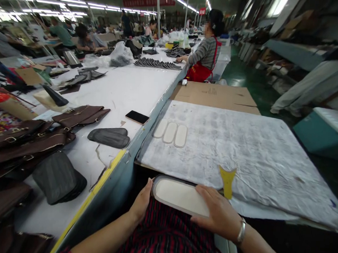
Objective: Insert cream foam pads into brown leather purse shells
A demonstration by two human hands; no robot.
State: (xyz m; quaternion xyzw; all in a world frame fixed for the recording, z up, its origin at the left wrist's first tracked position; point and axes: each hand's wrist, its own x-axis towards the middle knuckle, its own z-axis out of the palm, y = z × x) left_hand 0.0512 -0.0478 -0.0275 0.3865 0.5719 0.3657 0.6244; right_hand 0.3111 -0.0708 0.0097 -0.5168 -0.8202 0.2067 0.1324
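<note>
An oval piece, cream in the middle with a dark rim, is held level just above the lap. My left hand grips its left end between thumb and fingers. Over the right end lies my right hand, fingers bent across the top and thumb along the near edge. Beyond them, three smaller cream ovals lie side by side on the cloth-covered board. A yellow forked piece rests at the board's near edge, close to my right hand.
On the white table to the left are a phone, dark oval pieces, grey pieces and brown bags. Cardboard lies behind the board. A person in a red apron sits beyond it. A teal bin stands right.
</note>
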